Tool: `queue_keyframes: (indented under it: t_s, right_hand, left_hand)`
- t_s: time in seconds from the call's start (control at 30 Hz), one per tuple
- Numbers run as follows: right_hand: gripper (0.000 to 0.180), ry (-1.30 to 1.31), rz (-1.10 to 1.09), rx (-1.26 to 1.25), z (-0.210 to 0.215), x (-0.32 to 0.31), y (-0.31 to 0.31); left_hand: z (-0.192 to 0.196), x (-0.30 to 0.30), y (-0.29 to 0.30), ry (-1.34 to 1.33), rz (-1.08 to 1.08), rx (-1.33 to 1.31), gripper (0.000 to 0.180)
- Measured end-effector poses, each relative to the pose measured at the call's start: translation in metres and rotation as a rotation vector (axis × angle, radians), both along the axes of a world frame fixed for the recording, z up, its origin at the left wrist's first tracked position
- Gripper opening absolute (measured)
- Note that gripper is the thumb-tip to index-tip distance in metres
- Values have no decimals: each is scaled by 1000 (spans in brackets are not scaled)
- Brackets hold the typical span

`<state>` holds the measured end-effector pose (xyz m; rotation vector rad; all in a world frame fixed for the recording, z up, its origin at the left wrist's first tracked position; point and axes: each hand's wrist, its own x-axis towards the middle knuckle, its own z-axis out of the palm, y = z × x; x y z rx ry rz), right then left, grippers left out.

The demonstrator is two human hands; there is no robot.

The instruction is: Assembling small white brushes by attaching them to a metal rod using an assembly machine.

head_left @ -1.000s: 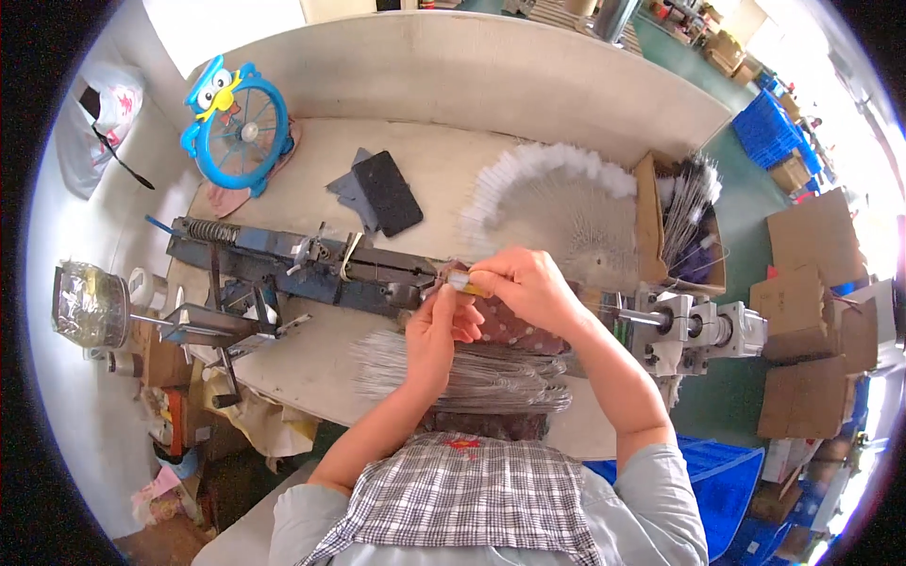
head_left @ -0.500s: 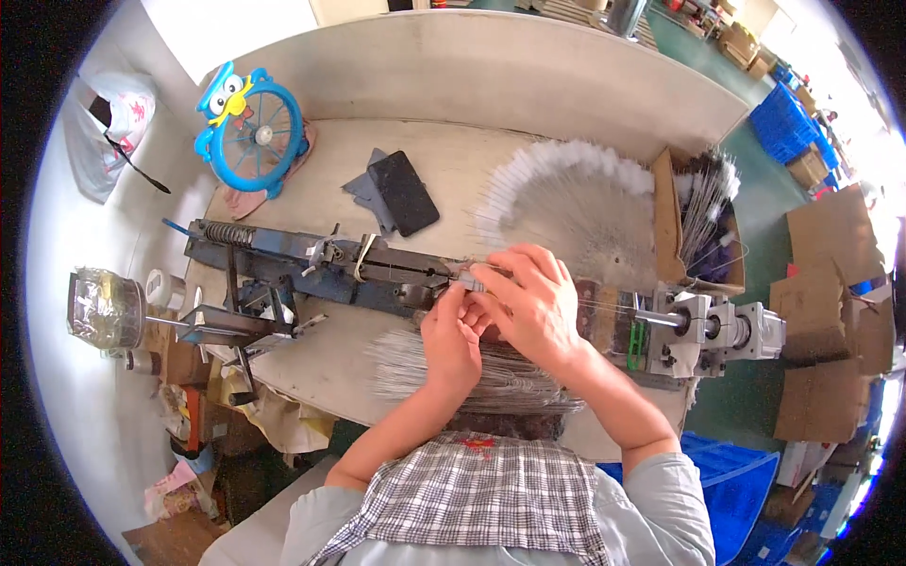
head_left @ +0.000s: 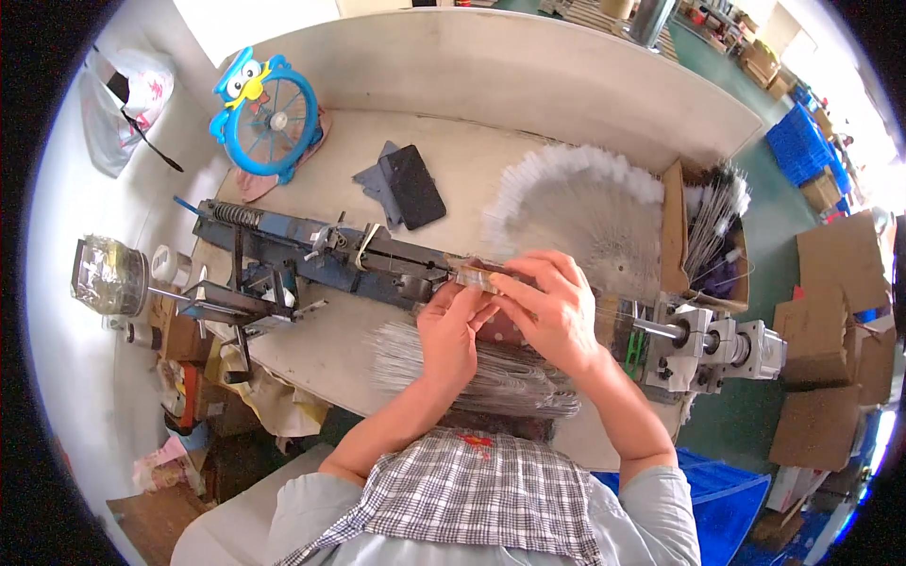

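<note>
My left hand [head_left: 446, 332] and my right hand [head_left: 557, 311] meet in front of the right end of a long metal fixture [head_left: 377, 257]. Between my fingertips is a small pale, shiny strip [head_left: 478, 277]. My right thumb and forefinger pinch it, while the curled left fingers press close beneath, their grip partly hidden. Thin wires run from near my right hand toward a motor-driven spindle [head_left: 675, 330] on the right. Below my hands lies a thick bundle of bent metal wires [head_left: 472, 373].
White-tufted wire brushes [head_left: 538, 179] fan out at the back right, beside a cardboard box [head_left: 672, 226] of more brushes. A black phone [head_left: 415, 189] lies behind the fixture. A blue cartoon-topped fan [head_left: 274, 123] stands at back left. A crank frame [head_left: 241, 316] sits at the left.
The view has shifted slightly. My right hand has moved a little right, and its fingers have shifted along the pale strip, which shows more now. My left hand stays close beside it.
</note>
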<state>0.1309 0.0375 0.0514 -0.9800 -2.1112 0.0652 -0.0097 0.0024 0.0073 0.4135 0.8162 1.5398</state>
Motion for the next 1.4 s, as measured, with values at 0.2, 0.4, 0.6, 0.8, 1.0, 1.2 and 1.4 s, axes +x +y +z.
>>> queue_keyframes:
  t_s: [0.2, 0.4, 0.6, 0.8, 1.0, 1.2, 1.4]
  right_hand:
    - [29, 8, 25, -15, 5, -15, 3]
    - [27, -51, 13, -6, 4, -11, 3]
    - [26, -62, 20, -16, 4, -14, 3]
    - [27, -39, 10, -16, 8, -19, 0]
    - [29, -14, -28, 83, -1, -15, -2]
    - [25, -27, -20, 92, 3, -9, 1]
    - [28, 1, -4, 83, 2, -9, 2]
  left_hand:
    - [-1, -5, 0, -104, 14, -17, 13]
    - [3, -1, -2, -143, 5, -55, 14]
    - [3, -3, -2, -134, 4, -43, 14]
    - [6, -3, -2, -186, 13, -9, 10]
    - [9, 1, -3, -122, 32, -69, 8]
    - [15, 5, 3, -101, 66, -71, 8]
    - [12, 0, 3, -161, 45, -95, 18]
